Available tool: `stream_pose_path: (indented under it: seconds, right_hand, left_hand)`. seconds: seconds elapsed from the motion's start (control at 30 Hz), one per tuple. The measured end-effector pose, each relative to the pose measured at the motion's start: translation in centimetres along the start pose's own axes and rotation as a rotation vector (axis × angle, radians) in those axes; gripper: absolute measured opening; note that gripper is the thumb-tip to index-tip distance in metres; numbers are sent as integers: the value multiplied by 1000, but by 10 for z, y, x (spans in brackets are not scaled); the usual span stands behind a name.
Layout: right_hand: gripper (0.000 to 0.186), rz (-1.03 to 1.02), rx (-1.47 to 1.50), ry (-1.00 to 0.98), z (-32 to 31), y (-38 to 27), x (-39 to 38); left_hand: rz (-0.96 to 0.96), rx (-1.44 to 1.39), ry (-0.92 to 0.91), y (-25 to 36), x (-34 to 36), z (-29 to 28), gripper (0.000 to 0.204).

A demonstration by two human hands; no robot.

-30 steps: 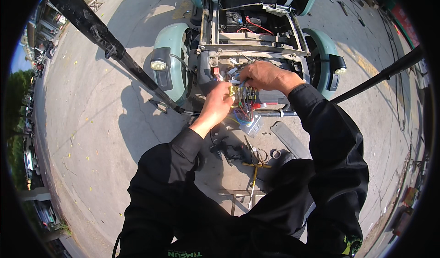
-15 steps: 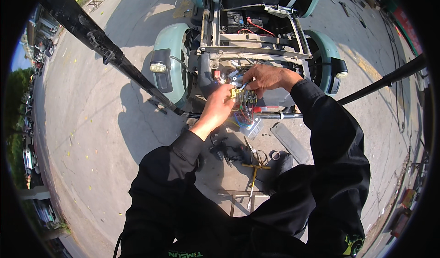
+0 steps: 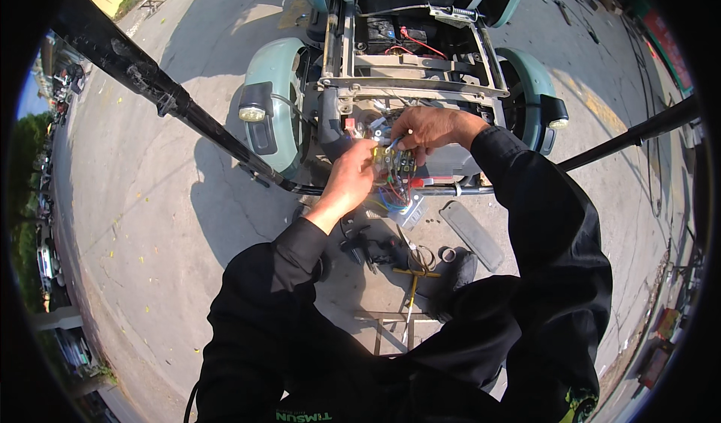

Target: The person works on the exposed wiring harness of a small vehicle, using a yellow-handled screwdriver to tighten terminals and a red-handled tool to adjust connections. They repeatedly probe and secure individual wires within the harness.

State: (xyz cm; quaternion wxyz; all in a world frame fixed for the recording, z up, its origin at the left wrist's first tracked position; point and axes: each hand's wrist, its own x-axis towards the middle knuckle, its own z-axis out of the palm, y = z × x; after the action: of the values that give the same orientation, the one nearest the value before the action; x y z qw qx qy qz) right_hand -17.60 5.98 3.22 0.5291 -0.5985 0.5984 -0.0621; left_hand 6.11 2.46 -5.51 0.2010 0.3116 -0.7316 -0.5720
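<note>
My left hand (image 3: pixel 350 177) is closed on the left edge of a small terminal block (image 3: pixel 396 161) with yellow edging and rows of screws. Thin coloured wires (image 3: pixel 393 195) hang in a bundle from its near side. From the right, my right hand (image 3: pixel 435 129) reaches over the block's far side, fingers bent and pinched together. A short blue wire (image 3: pixel 394 144) runs from these fingertips toward the block; its far end is hidden. More loose wiring and a pink-red connector (image 3: pixel 350 124) lie just beyond my left fingers.
Ahead is a light-green vehicle's open metal frame (image 3: pixel 420 86), with a battery (image 3: pixel 381 30) inside. Headlights and fenders (image 3: pixel 272 115) flank it. Dark bars (image 3: pixel 161 85) slant past both sides. Below lie a yellow T-handle tool (image 3: pixel 414 288), a tape roll (image 3: pixel 448 255) and a grey panel (image 3: pixel 472 234).
My left fingertips have shifted slightly left along the terminal block, so more of its screw face shows. My right hand stays pinched near its far side; the whole view has shifted a little.
</note>
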Motion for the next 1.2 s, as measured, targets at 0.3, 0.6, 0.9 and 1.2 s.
stream_pose_path:
  seconds: [0.3, 0.6, 0.9, 1.2]
  right_hand:
    - [27, -27, 232, 131, 12, 17, -8]
    - [27, 23, -183, 91, 7, -6, 4]
    - [24, 13, -92, 15, 3, -7, -1]
    - [27, -149, -95, 122, 13, 10, -9]
  left_hand:
    - [-98, -6, -60, 14, -4, -3, 42]
    - [-72, -40, -67, 13, -4, -1, 42]
    - [-134, -52, -106, 17, -2, 0, 41]
    - [-187, 42, -11, 14, 3, 2, 39]
